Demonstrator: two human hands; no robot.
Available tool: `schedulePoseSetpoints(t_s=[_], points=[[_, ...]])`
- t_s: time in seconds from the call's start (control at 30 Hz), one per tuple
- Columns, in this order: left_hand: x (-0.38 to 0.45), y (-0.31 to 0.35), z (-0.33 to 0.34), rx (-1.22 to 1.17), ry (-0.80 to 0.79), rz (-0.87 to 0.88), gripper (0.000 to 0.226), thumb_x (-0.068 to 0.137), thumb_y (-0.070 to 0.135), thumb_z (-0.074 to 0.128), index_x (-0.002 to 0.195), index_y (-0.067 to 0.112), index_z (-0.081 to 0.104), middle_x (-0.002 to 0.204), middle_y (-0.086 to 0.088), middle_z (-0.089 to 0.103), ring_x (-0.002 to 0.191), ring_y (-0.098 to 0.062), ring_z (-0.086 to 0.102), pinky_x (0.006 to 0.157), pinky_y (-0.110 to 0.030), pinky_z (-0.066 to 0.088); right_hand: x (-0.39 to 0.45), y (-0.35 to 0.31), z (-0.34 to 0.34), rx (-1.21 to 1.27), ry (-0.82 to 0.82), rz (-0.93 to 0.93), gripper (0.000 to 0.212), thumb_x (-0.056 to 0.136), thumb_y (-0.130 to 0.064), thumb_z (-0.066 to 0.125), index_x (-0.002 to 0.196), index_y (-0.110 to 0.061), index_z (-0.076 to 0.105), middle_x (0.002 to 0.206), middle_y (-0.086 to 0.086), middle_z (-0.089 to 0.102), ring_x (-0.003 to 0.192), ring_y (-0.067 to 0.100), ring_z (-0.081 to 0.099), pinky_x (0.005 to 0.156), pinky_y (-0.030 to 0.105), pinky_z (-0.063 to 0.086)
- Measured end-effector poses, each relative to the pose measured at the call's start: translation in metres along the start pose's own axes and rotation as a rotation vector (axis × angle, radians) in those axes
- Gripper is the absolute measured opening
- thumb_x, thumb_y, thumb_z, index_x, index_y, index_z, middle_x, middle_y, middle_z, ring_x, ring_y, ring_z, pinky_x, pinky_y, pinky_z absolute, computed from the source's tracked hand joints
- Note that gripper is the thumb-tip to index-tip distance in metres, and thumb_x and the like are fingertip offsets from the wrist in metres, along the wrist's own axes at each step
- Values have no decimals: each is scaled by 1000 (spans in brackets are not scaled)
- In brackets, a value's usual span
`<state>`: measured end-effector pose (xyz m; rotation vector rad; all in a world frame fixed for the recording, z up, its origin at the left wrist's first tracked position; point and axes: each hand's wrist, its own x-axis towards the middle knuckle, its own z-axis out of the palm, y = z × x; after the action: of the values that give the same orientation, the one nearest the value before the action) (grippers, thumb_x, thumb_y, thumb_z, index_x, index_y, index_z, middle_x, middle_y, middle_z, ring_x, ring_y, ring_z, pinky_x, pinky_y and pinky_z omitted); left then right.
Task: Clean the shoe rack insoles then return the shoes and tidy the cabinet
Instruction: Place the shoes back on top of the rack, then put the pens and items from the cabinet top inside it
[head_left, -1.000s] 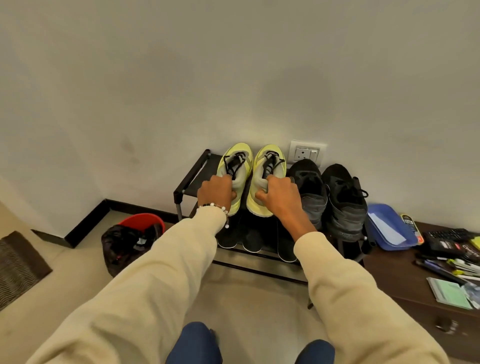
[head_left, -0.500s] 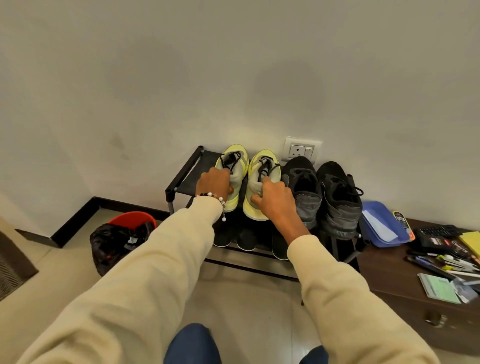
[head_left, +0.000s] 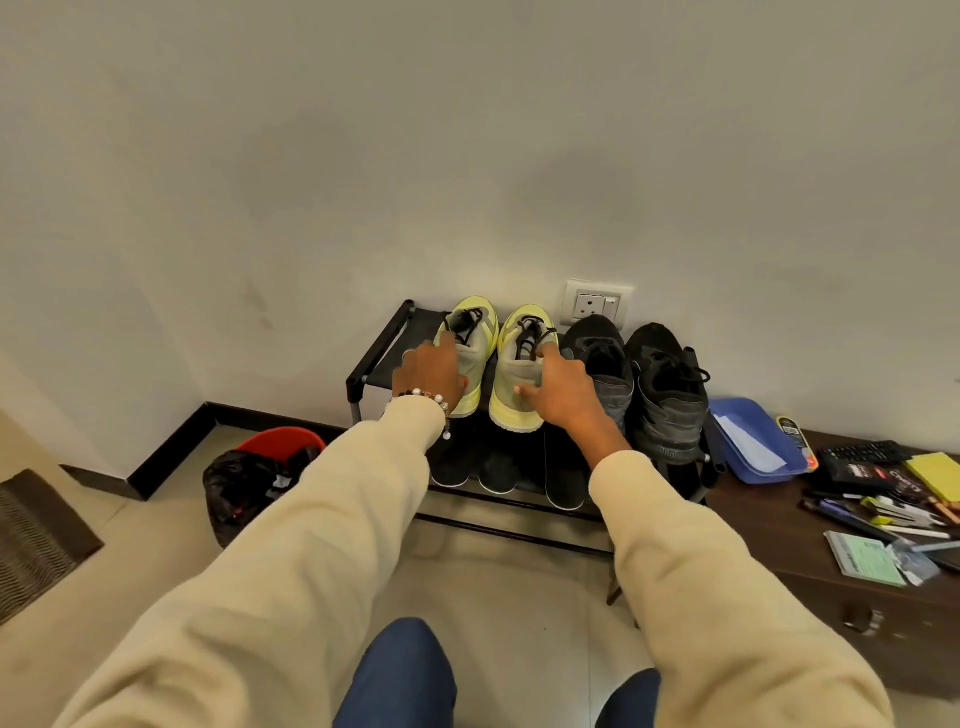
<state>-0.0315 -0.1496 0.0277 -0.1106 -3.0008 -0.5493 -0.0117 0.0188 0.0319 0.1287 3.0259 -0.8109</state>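
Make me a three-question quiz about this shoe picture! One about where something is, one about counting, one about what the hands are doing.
1. Where is the red bin?
A. left of the rack
B. on the cabinet
C. on the top shelf

2. How many shoes are on the top shelf?
A. two
B. four
C. six

3. What are the hands doing?
A. lifting black shoes
B. resting on the yellow shoes
C. hanging idle

Answers: 1 A, it stands on the floor left of the rack. 2 B, two yellow, two black shoes. 3 B, left hand and right hand each touch a yellow shoe.
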Motion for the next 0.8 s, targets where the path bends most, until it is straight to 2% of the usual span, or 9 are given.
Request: schedulePoseSetpoints(t_s=[0.17, 0.33, 0.4, 0.53, 0.7, 0.8], points=[[-21, 28, -32, -149, 132, 181, 31, 90, 21, 61, 120, 12, 62, 115, -13, 66, 107, -32, 60, 92, -41, 48, -25, 2, -44, 156, 151, -51, 33, 87, -28, 63, 116, -15, 58, 116, 15, 59, 102, 31, 58, 92, 42, 49], [-30, 67, -37, -342, 228, 303, 26, 91, 19, 59, 115, 14, 66, 102, -6, 72, 93, -23, 66, 90, -39, 51, -33, 15, -81, 396, 400, -100, 7, 86, -26, 64, 89, -21, 65, 83, 6, 69, 89, 28, 64, 80, 46, 55], [-17, 83, -31, -395, 272, 309, 25, 91, 17, 59, 114, 16, 65, 94, -5, 73, 87, -20, 67, 89, -33, 51, -21, 28, -90, 437, 450, -112, 6, 88, -28, 63, 89, -22, 65, 80, 3, 68, 89, 26, 65, 79, 46, 56], [36, 118, -9, -498, 377, 318, 25, 90, 13, 59, 114, 17, 65, 83, 2, 71, 77, -13, 66, 76, -20, 46, 30, 68, -103, 409, 539, -146, 8, 90, -27, 60, 95, -25, 66, 82, 1, 69, 90, 26, 64, 81, 46, 55], [105, 172, 23, -562, 334, 327, 28, 89, 13, 60, 116, 19, 63, 80, 4, 70, 76, -9, 64, 75, -20, 44, 87, 115, -131, 386, 580, -98, 12, 92, -27, 59, 101, -23, 65, 83, 1, 69, 87, 21, 65, 82, 43, 55], [118, 206, 14, -550, 235, 335, 29, 89, 12, 58, 116, 19, 63, 79, 1, 70, 76, -13, 65, 75, -25, 49, 88, 126, -166, 375, 563, -25, 12, 90, -24, 59, 99, -20, 66, 75, 1, 68, 78, 20, 66, 80, 40, 53]])
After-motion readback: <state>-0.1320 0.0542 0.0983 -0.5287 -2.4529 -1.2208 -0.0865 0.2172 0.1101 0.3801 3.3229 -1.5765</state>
